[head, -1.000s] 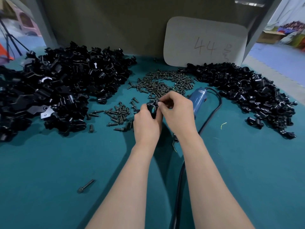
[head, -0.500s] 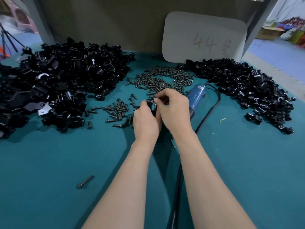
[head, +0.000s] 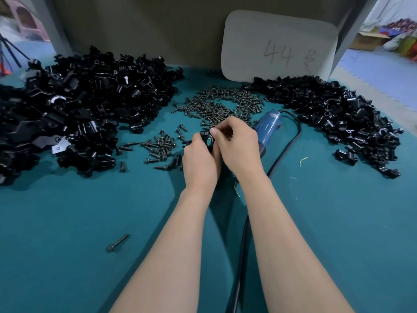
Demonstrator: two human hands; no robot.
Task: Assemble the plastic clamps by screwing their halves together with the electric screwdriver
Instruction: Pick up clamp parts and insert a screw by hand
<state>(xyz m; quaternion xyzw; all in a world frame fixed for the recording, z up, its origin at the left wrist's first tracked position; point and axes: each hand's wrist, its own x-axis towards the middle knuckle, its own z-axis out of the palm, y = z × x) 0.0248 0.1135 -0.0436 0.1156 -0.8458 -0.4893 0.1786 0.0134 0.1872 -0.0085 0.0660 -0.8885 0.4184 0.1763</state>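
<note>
1. Bench (head: 67, 222): covered in teal. Both forearms come in over the near edge and meet at the middle.
2. Left hand (head: 198, 163): fingers curled round a black clamp (head: 207, 142), gripping it from the left and below. The clamp sits at the bench middle, between the two hands, with its round bore facing the camera.
3. Right hand (head: 239, 147): thumb and forefinger pinch the top of the clamp, and the other fingers are curled in. Cannot tell whether a screw sits under the fingertips.
4. Electric screwdriver (head: 268, 129): blue body, lying on the bench just right of the right hand, its near end hidden behind that hand. Its black cable (head: 293, 141) loops out to the right, passes under the right forearm and runs to the near edge between the arms.
5. Screw pile (head: 225, 105): centre of the bench toward the far edge, just beyond the hands. A smaller scatter of screws (head: 161, 145) lies just left of the left hand. A lone screw (head: 117, 242) lies toward the near left, well apart from the rest.
6. Left heap of black clamp parts (head: 90, 105): fills the far left corner and runs along the left edge. Right heap of black clamp parts (head: 338, 118): far right corner, curving down the right edge.
7. White card (head: 279, 41): rounded corners, "44" handwritten on it, standing upright at the far edge behind the screw pile.
8. Yellow-green scrap (head: 303, 160): on the bench between the cable and the right heap.
</note>
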